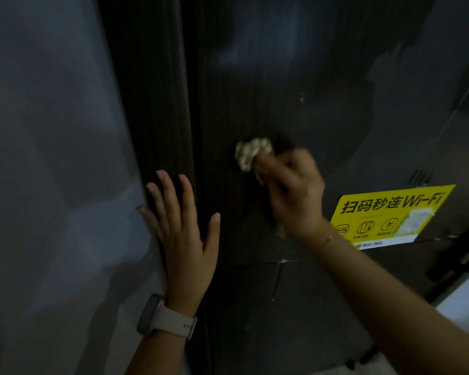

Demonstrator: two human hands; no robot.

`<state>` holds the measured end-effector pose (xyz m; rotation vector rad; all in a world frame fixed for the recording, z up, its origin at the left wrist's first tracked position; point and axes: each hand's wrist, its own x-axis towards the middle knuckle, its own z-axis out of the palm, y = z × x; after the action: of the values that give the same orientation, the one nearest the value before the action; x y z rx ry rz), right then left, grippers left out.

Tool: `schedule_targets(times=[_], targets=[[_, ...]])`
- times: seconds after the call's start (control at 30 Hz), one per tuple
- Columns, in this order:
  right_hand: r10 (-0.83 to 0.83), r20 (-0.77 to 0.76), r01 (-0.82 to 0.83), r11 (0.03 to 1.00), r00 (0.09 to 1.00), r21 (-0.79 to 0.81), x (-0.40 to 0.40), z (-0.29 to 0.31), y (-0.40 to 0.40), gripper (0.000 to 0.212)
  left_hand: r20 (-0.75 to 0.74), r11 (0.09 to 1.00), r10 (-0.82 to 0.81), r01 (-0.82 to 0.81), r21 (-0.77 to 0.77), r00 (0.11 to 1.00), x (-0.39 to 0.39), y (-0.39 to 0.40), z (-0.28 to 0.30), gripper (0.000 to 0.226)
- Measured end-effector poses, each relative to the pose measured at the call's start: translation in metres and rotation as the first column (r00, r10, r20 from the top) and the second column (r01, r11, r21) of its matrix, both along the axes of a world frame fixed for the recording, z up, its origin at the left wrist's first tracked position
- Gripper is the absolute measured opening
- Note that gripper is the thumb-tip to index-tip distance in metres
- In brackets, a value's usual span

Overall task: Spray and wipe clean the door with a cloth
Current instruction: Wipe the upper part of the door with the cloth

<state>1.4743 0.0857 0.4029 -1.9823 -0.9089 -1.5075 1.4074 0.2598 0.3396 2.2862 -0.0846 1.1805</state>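
Dim light, dark door (268, 77) filling the middle of the view, grey wall (46, 158) off to the left. Left hand (182, 234) is flat against the door's edge by the frame, fingers straight and spread, grip released, pale watch (157, 318) on the wrist. Moving right: right hand (293, 196), blurred, grip clenched round a crumpled pale cloth (251, 152) pressed to the door panel. Thin bracelet (329, 238) on that wrist. Further right, yellow Wi-Fi sticker (390, 215) stuck on the door.
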Motion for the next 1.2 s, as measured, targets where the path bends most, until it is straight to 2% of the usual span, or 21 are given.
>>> schedule_targets(times=[0.1,0.2,0.27,0.33,0.37,0.47,0.53,0.7,0.77,0.83,0.93,1.03,1.1,1.2], targets=[[-0.012,-0.116,-0.01,0.982,0.993,-0.188,-0.007,-0.089,-0.004,0.026,-0.013,1.0,-0.004,0.004,-0.028,1.0,-0.001,-0.008,-0.003,0.083],[-0.045,-0.237,-0.011,0.974,0.97,-0.228,-0.015,-0.141,-0.013,0.032,-0.025,1.0,0.01,-0.01,-0.023,1.0,0.001,-0.012,-0.006,0.086],[-0.036,-0.252,0.005,0.992,0.967,-0.126,-0.016,-0.127,-0.018,0.018,-0.025,0.999,0.021,-0.022,-0.024,0.999,0.002,-0.014,-0.005,0.088],[-0.055,-0.206,0.072,0.995,0.977,0.073,-0.01,-0.089,-0.026,0.033,-0.02,0.999,0.027,-0.027,-0.036,0.999,0.004,-0.017,-0.004,0.089],[-0.066,-0.168,0.094,0.981,0.984,0.17,-0.008,-0.064,-0.031,0.032,-0.018,0.999,0.03,-0.031,-0.042,0.999,0.005,-0.02,-0.004,0.089],[-0.09,-0.104,0.121,0.925,0.991,0.36,0.001,-0.024,-0.041,0.009,-0.039,0.996,0.078,-0.08,-0.028,0.996,0.008,-0.025,-0.003,0.096],[-0.097,-0.161,0.151,0.916,0.982,0.372,-0.001,-0.046,-0.042,0.01,-0.044,0.992,0.128,-0.127,0.009,0.991,0.011,-0.025,-0.004,0.103],[-0.065,-0.442,0.208,0.936,0.894,0.283,-0.025,-0.162,-0.047,0.012,-0.021,0.978,0.196,-0.194,0.079,0.98,0.017,-0.023,-0.005,0.122],[-0.036,-0.488,0.196,0.94,0.872,0.281,-0.03,-0.16,-0.046,0.011,-0.019,0.972,0.219,-0.217,0.087,0.975,0.019,-0.024,-0.006,0.123],[-0.033,-0.462,0.211,0.917,0.886,0.339,-0.027,-0.126,-0.041,0.008,-0.013,0.969,0.234,-0.232,0.082,0.972,0.021,-0.025,-0.006,0.121],[-0.008,-0.318,0.168,0.86,0.948,0.482,-0.014,-0.065,-0.037,0.006,-0.011,0.964,0.253,-0.251,0.086,0.967,0.023,-0.026,-0.007,0.118],[-0.006,-0.225,0.123,0.852,0.974,0.509,-0.008,-0.058,-0.033,0.007,-0.011,0.964,0.255,-0.254,0.083,0.967,0.023,-0.026,-0.007,0.118],[-0.002,-0.305,0.161,0.852,0.952,0.498,-0.013,-0.089,-0.033,0.01,-0.01,0.964,0.257,-0.256,0.077,0.966,0.023,-0.025,-0.008,0.119],[0.086,-0.479,0.22,0.808,0.874,0.546,-0.025,-0.122,-0.031,0.017,-0.014,0.963,0.259,-0.258,0.078,0.966,0.023,-0.025,-0.007,0.119]])
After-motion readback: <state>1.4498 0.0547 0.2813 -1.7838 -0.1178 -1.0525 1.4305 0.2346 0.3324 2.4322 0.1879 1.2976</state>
